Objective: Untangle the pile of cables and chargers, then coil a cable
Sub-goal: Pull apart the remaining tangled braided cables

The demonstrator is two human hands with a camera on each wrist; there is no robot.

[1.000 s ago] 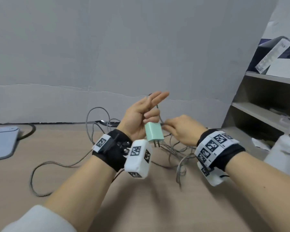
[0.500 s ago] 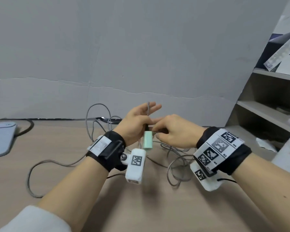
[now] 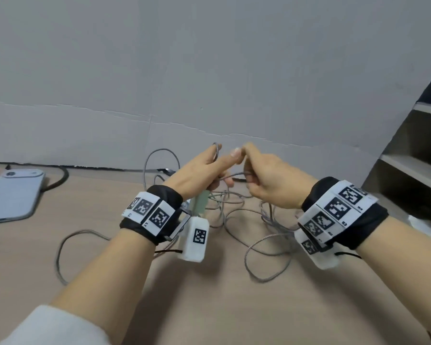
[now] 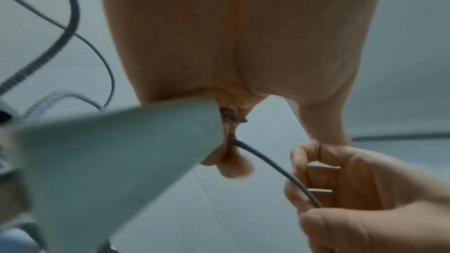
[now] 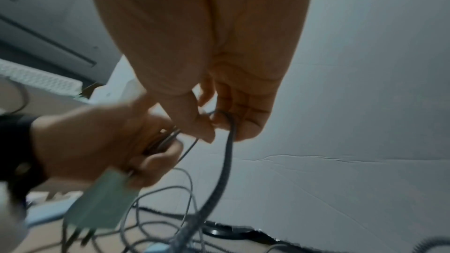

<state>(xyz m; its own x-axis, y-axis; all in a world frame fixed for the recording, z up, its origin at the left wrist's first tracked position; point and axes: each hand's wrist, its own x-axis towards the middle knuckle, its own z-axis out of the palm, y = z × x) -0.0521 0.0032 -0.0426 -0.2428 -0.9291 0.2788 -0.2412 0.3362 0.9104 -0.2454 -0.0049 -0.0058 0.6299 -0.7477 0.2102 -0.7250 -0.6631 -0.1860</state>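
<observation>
My left hand [image 3: 215,171] grips a mint-green charger [image 3: 200,203] that hangs below the palm, prongs down; the charger [image 4: 116,161] fills the left wrist view. A grey braided cable [image 4: 268,163] runs from the left fingers across to my right hand [image 3: 249,176], which pinches it between thumb and fingers. In the right wrist view the cable [image 5: 227,153] drops from the right hand [image 5: 216,128] to the pile, and the left hand [image 5: 104,141] holds the charger [image 5: 104,203]. Both hands are raised above the tangled cable pile [image 3: 249,220], thumbs nearly touching.
A grey-blue phone [image 3: 13,195] lies at the far left of the wooden table [image 3: 222,307], with a black cord behind it. Cable loops reach left [image 3: 60,257] and rise against the grey wall. A shelf unit [image 3: 413,168] stands at the right.
The left hand's extended fingers curled in and the charger swung down under the palm. The right hand came closer, and a short stretch of cable now spans the two hands.
</observation>
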